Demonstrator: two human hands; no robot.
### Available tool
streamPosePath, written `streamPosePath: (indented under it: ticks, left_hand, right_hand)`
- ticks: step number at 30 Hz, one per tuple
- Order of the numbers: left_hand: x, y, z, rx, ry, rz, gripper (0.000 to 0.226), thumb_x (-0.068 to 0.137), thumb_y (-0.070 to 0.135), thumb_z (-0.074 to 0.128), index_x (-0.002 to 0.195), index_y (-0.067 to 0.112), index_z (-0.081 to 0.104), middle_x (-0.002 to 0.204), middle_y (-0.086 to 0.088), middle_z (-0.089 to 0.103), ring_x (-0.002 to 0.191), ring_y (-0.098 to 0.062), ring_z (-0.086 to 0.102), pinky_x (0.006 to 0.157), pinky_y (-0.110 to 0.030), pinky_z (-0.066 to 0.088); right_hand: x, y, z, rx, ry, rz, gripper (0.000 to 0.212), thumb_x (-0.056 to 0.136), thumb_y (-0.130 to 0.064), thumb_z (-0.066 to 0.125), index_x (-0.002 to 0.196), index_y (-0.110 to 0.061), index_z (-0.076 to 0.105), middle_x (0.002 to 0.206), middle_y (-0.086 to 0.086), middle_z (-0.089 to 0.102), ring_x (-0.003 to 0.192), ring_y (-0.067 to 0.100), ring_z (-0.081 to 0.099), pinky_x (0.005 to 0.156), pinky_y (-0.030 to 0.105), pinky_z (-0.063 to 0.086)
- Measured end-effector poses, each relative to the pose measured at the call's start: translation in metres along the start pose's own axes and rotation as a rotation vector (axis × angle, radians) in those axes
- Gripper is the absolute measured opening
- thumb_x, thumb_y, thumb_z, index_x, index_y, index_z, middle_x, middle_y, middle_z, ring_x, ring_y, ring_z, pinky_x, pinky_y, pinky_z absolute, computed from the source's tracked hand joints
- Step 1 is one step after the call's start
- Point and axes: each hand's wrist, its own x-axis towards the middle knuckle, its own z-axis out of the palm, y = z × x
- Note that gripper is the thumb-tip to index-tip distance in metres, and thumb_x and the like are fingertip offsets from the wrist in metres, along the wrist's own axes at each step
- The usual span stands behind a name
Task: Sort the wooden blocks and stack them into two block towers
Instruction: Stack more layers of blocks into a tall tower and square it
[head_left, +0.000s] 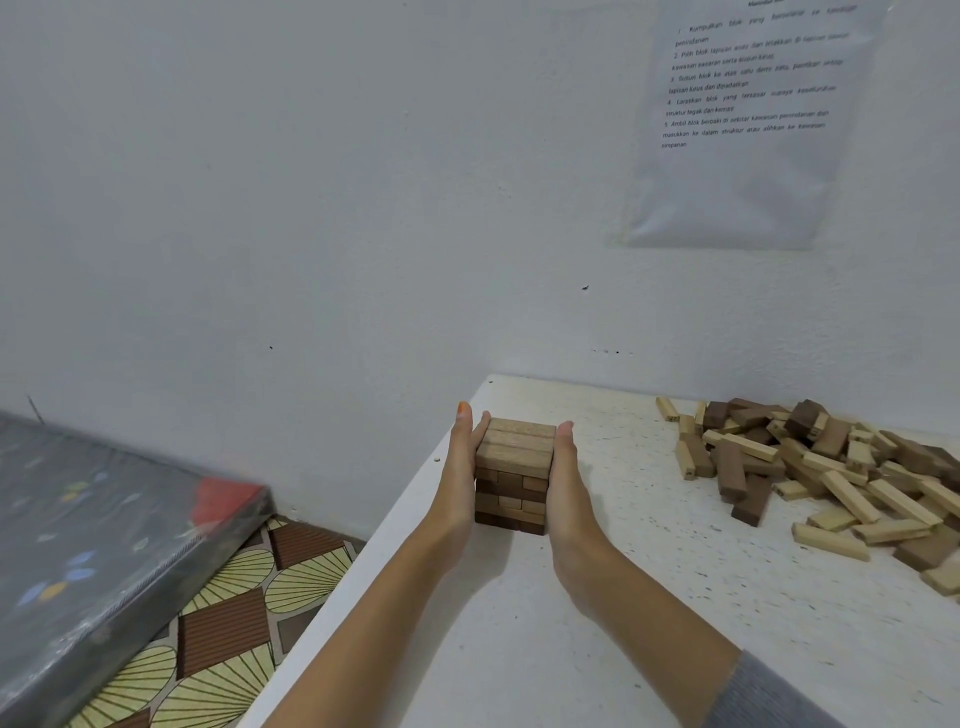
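Note:
A short tower of brown wooden blocks (513, 474), several layers high with three blocks across the top, stands near the far left corner of the white table (597, 613). My left hand (460, 473) presses flat against the tower's left side with straight fingers. My right hand (569, 483) presses flat against its right side the same way. A loose heap of light and dark wooden blocks (826, 467) lies at the far right of the table by the wall.
The white wall rises just behind the table, with a plastic-covered instruction sheet (743, 119) on it. The table's left edge drops to a patterned floor (228, 623). A grey wrapped mattress (104, 545) lies on the floor at left.

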Motion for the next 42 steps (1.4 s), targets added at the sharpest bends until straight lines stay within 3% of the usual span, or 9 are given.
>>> streamPosePath:
  ticks: [6, 9, 11, 14, 19, 21, 27, 31, 42]
  left_hand:
    - [0.002, -0.001, -0.004, -0.02, -0.031, -0.008, 0.066, 0.092, 0.067, 0.019, 0.144, 0.031, 0.039, 0.137, 0.005, 0.052, 0.119, -0.007, 0.048, 0.095, -0.025, 0.034]
    - [0.004, -0.001, -0.009, -0.037, -0.024, 0.003, 0.073, 0.091, 0.07, 0.017, 0.148, 0.028, 0.032, 0.151, 0.008, 0.038, 0.138, -0.008, 0.034, 0.119, -0.037, 0.014]
    - [0.004, 0.0, -0.011, -0.039, 0.007, 0.014, 0.074, 0.091, 0.07, 0.016, 0.149, 0.028, 0.032, 0.153, 0.01, 0.033, 0.14, -0.01, 0.031, 0.12, -0.043, 0.009]
    - [-0.001, 0.005, -0.01, -0.037, 0.053, 0.068, 0.066, 0.094, 0.065, 0.015, 0.148, 0.031, 0.033, 0.154, 0.015, 0.03, 0.141, -0.009, 0.028, 0.12, -0.041, 0.004]
    - [-0.017, 0.011, -0.005, 0.066, 0.145, 0.447, 0.047, 0.102, 0.044, 0.027, 0.145, 0.028, 0.037, 0.15, 0.017, 0.034, 0.135, 0.008, 0.029, 0.099, 0.001, 0.016]
    - [-0.024, 0.012, -0.003, 0.117, 0.15, 0.598, 0.049, 0.096, 0.043, 0.034, 0.14, 0.025, 0.045, 0.146, 0.017, 0.041, 0.132, 0.013, 0.033, 0.096, 0.004, 0.024]
    - [-0.045, 0.013, 0.031, 0.334, 0.034, 0.813, 0.043, 0.091, 0.043, 0.036, 0.121, 0.025, 0.06, 0.134, 0.015, 0.056, 0.129, -0.007, 0.047, 0.105, -0.029, 0.032]
    - [-0.05, 0.016, 0.075, 0.405, -0.141, 0.798, 0.036, 0.089, 0.045, 0.039, 0.113, 0.028, 0.061, 0.117, 0.021, 0.061, 0.118, -0.004, 0.053, 0.095, -0.019, 0.04]
    - [-0.023, -0.002, 0.168, 0.665, -0.417, 0.801, 0.013, 0.094, 0.015, 0.054, 0.098, 0.016, 0.067, 0.091, 0.014, 0.061, 0.093, -0.001, 0.054, 0.079, -0.005, 0.036]
  right_hand:
    - [-0.013, -0.013, -0.003, -0.068, 0.019, 0.028, 0.116, 0.054, -0.101, 0.022, 0.151, -0.039, 0.025, 0.154, -0.004, 0.037, 0.137, 0.018, 0.041, 0.11, 0.042, 0.035]
    - [-0.025, -0.03, -0.007, -0.139, 0.024, 0.014, 0.07, 0.094, -0.071, 0.012, 0.145, -0.032, 0.038, 0.123, -0.011, 0.057, 0.099, -0.004, 0.054, 0.077, 0.015, 0.038]
    - [-0.033, -0.04, -0.011, -0.143, 0.018, 0.009, 0.058, 0.102, -0.055, 0.011, 0.145, -0.027, 0.038, 0.1, -0.017, 0.049, 0.079, -0.009, 0.044, 0.083, 0.015, 0.031]
    - [-0.043, -0.05, -0.015, -0.116, 0.004, 0.011, 0.058, 0.103, -0.051, 0.012, 0.15, -0.023, 0.029, 0.131, -0.012, 0.048, 0.105, 0.001, 0.039, 0.098, 0.024, 0.024]
    - [-0.047, -0.055, -0.04, -0.15, 0.02, 0.032, 0.067, 0.097, -0.064, 0.014, 0.154, -0.031, 0.014, 0.162, -0.008, 0.012, 0.149, 0.013, 0.013, 0.122, 0.041, 0.006]
    - [-0.051, -0.06, -0.058, -0.172, 0.013, -0.031, 0.066, 0.096, -0.064, 0.017, 0.154, -0.032, 0.017, 0.162, -0.01, 0.015, 0.148, 0.011, 0.016, 0.122, 0.045, 0.008]
    - [-0.074, -0.079, -0.125, -0.318, 0.101, -0.143, 0.033, 0.1, -0.032, 0.047, 0.132, -0.037, 0.053, 0.14, -0.013, 0.048, 0.123, 0.014, 0.05, 0.11, 0.039, 0.034]
    - [-0.088, -0.082, -0.166, -0.427, 0.176, -0.203, 0.032, 0.093, -0.001, 0.053, 0.106, -0.024, 0.071, 0.116, -0.005, 0.067, 0.107, 0.013, 0.061, 0.088, 0.028, 0.051]
    - [-0.104, -0.082, -0.26, -0.473, 0.32, -0.193, 0.031, 0.09, 0.004, 0.054, 0.084, -0.017, 0.076, 0.091, -0.006, 0.074, 0.083, 0.012, 0.064, 0.072, 0.024, 0.052]
